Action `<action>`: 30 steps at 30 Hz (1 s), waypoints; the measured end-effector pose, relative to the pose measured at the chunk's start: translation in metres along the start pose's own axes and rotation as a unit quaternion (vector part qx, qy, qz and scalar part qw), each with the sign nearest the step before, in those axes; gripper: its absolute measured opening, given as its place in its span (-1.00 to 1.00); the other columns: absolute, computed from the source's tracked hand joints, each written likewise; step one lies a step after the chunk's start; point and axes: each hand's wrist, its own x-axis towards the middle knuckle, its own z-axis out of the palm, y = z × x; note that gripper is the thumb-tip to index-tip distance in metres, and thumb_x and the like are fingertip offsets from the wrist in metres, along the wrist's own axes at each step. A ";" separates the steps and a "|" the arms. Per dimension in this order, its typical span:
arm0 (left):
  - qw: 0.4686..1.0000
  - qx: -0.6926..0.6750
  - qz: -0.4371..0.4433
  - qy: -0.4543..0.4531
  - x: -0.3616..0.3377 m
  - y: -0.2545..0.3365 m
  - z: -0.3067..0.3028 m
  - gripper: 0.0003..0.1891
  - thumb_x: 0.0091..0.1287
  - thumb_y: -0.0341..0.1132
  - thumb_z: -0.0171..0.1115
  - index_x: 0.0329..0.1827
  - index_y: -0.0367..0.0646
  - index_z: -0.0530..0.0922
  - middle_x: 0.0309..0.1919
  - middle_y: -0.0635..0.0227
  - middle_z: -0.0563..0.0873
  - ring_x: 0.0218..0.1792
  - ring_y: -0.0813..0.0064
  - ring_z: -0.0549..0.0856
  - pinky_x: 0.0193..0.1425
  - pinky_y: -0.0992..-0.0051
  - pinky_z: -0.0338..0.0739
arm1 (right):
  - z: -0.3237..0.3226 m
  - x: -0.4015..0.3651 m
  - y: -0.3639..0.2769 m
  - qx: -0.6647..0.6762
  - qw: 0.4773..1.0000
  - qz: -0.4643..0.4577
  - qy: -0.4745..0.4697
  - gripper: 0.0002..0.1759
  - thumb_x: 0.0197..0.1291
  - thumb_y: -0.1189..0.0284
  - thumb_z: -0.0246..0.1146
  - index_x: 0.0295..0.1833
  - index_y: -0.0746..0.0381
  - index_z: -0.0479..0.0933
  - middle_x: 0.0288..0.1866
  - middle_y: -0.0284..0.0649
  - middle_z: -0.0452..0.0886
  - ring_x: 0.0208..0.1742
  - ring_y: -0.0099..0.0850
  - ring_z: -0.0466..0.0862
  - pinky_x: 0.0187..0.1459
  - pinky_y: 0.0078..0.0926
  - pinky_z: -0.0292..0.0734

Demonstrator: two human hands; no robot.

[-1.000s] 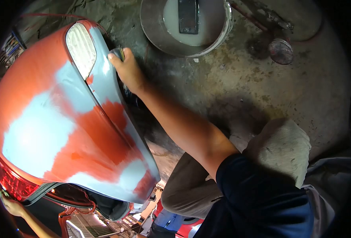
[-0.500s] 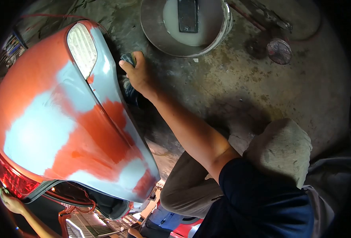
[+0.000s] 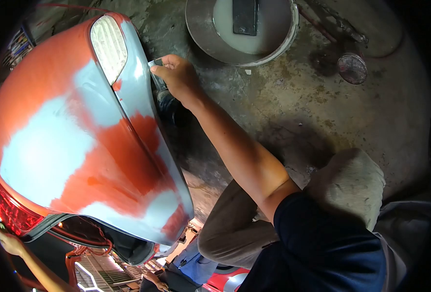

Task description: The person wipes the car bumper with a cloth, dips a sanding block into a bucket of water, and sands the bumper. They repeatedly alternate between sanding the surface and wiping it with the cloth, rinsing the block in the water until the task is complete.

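Beside the car bumper (image 3: 113,155), patched in orange-red and pale grey-blue, my right hand (image 3: 179,77) pinches a thin dark piece that looks like folded sandpaper (image 3: 159,62). A light face of it shows at the thumb, right at the bumper's edge. Close by, the bumper carries a ribbed white lamp (image 3: 109,48). At the lower left edge of the view, my left hand (image 3: 11,242) lies against the car beside the red tail light (image 3: 8,207). Its fingers are in shadow, largely hidden.
A large bucket (image 3: 201,40) of cloudy water stands on the stained floor, a black rectangular object (image 3: 245,18) in it. To its right lies a rod-like tool with a round end (image 3: 352,69). My bent leg (image 3: 235,233) is below; a person in jeans (image 3: 195,265) is beyond.
My right hand has come slightly closer to the bumper's edge, and the held piece has turned to show a light face. The whole view has shifted a little.
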 end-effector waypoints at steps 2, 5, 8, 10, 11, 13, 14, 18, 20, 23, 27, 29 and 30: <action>1.000 -0.002 -0.002 0.001 0.000 -0.001 0.000 -0.62 0.59 -0.19 0.06 -0.36 -0.22 0.63 -0.46 0.36 0.56 -0.42 0.46 0.45 -0.29 0.41 0.36 | 0.000 0.000 -0.002 0.008 1.000 0.011 -0.001 -0.59 0.26 0.32 0.43 -0.01 0.48 0.61 -0.22 -0.22 0.72 -0.21 -0.58 0.62 -0.17 -0.53 0.52; 1.000 -0.002 -0.002 0.000 -0.001 -0.002 0.000 -0.62 0.59 -0.19 0.06 -0.36 -0.22 0.63 -0.46 0.36 0.56 -0.42 0.46 0.45 -0.29 0.42 0.36 | 0.003 0.000 -0.009 0.001 1.000 -0.009 0.011 -0.58 0.26 0.29 0.43 -0.04 0.47 0.62 -0.25 -0.20 0.73 -0.24 -0.54 0.64 -0.19 -0.50 0.54; 1.000 -0.003 -0.002 0.000 -0.001 -0.002 0.001 -0.63 0.59 -0.19 0.06 -0.36 -0.22 0.63 -0.46 0.36 0.56 -0.42 0.47 0.45 -0.29 0.42 0.36 | 0.005 -0.002 -0.018 -0.079 0.996 -0.020 0.017 -0.61 0.26 0.27 0.42 -0.09 0.44 0.64 -0.34 -0.18 0.73 -0.30 -0.51 0.66 -0.23 -0.46 0.54; 1.000 -0.004 -0.004 0.001 0.000 -0.003 0.002 -0.63 0.59 -0.19 0.06 -0.36 -0.22 0.63 -0.46 0.36 0.56 -0.42 0.47 0.45 -0.28 0.42 0.36 | 0.005 -0.003 -0.019 -0.137 0.990 -0.030 0.021 -0.62 0.26 0.26 0.42 -0.13 0.43 0.65 -0.39 -0.17 0.73 -0.35 -0.50 0.66 -0.26 -0.44 0.54; 1.000 -0.005 -0.003 0.001 0.000 -0.004 0.003 -0.63 0.59 -0.19 0.06 -0.36 -0.22 0.63 -0.46 0.36 0.56 -0.42 0.47 0.45 -0.28 0.42 0.36 | 0.005 -0.003 -0.015 -0.156 0.987 -0.041 0.025 -0.63 0.26 0.26 0.41 -0.15 0.42 0.66 -0.40 -0.17 0.72 -0.36 -0.50 0.66 -0.27 -0.43 0.54; 1.000 -0.007 -0.001 0.001 0.001 -0.003 0.003 -0.63 0.59 -0.19 0.06 -0.35 -0.22 0.63 -0.46 0.37 0.56 -0.42 0.47 0.45 -0.28 0.42 0.36 | 0.007 0.000 -0.006 -0.189 0.979 -0.069 0.037 -0.65 0.27 0.27 0.40 -0.17 0.41 0.66 -0.42 -0.16 0.73 -0.38 -0.50 0.66 -0.28 -0.42 0.54; 1.000 -0.001 0.004 0.008 0.003 -0.002 0.006 -0.63 0.59 -0.19 0.06 -0.35 -0.22 0.63 -0.46 0.37 0.56 -0.42 0.47 0.45 -0.28 0.42 0.36 | 0.008 0.005 -0.001 -0.202 0.975 -0.086 0.043 -0.65 0.27 0.27 0.40 -0.17 0.40 0.66 -0.41 -0.16 0.73 -0.38 -0.50 0.66 -0.28 -0.42 0.54; 1.000 -0.011 -0.001 -0.002 0.001 -0.001 0.005 -0.64 0.59 -0.20 0.06 -0.35 -0.22 0.63 -0.46 0.37 0.56 -0.42 0.47 0.45 -0.28 0.42 0.36 | 0.011 0.021 0.008 -0.155 0.979 -0.127 0.049 -0.68 0.28 0.27 0.38 -0.20 0.37 0.66 -0.43 -0.17 0.72 -0.40 -0.49 0.65 -0.28 -0.40 0.54; 1.000 -0.014 -0.004 0.001 0.001 0.000 0.004 -0.64 0.58 -0.20 0.05 -0.35 -0.22 0.63 -0.46 0.37 0.56 -0.42 0.47 0.45 -0.28 0.43 0.36 | 0.009 0.016 0.005 -0.194 0.975 -0.104 0.035 -0.69 0.29 0.27 0.36 -0.20 0.36 0.66 -0.44 -0.18 0.71 -0.41 -0.48 0.64 -0.28 -0.39 0.54; 1.000 -0.017 -0.005 -0.001 0.003 0.002 0.005 -0.64 0.58 -0.20 0.05 -0.35 -0.22 0.63 -0.46 0.37 0.56 -0.42 0.47 0.44 -0.27 0.43 0.35 | 0.009 0.026 0.001 -0.211 0.969 -0.127 0.035 -0.69 0.29 0.27 0.35 -0.20 0.36 0.66 -0.46 -0.18 0.69 -0.43 -0.47 0.62 -0.30 -0.36 0.52; 1.000 -0.017 -0.006 0.000 0.001 0.003 0.003 -0.64 0.58 -0.20 0.05 -0.34 -0.22 0.63 -0.46 0.38 0.56 -0.42 0.47 0.44 -0.27 0.43 0.35 | 0.012 0.015 0.007 -0.211 0.964 -0.155 0.053 -0.68 0.28 0.27 0.35 -0.21 0.36 0.65 -0.47 -0.17 0.68 -0.43 -0.46 0.61 -0.31 -0.35 0.51; 1.000 -0.019 -0.005 -0.001 0.003 0.004 0.003 -0.65 0.58 -0.20 0.05 -0.34 -0.22 0.63 -0.46 0.38 0.56 -0.42 0.48 0.44 -0.27 0.43 0.35 | 0.011 0.018 0.004 -0.208 0.968 -0.131 0.042 -0.68 0.28 0.27 0.35 -0.17 0.37 0.66 -0.45 -0.15 0.68 -0.41 -0.40 0.64 -0.29 -0.34 0.53; 1.000 -0.022 -0.005 -0.002 0.004 0.004 0.002 -0.65 0.58 -0.20 0.05 -0.34 -0.22 0.63 -0.46 0.38 0.56 -0.42 0.48 0.44 -0.27 0.43 0.35 | 0.009 0.023 0.002 -0.207 0.970 -0.120 0.036 -0.68 0.28 0.27 0.34 -0.16 0.37 0.66 -0.44 -0.14 0.68 -0.40 -0.38 0.65 -0.28 -0.34 0.54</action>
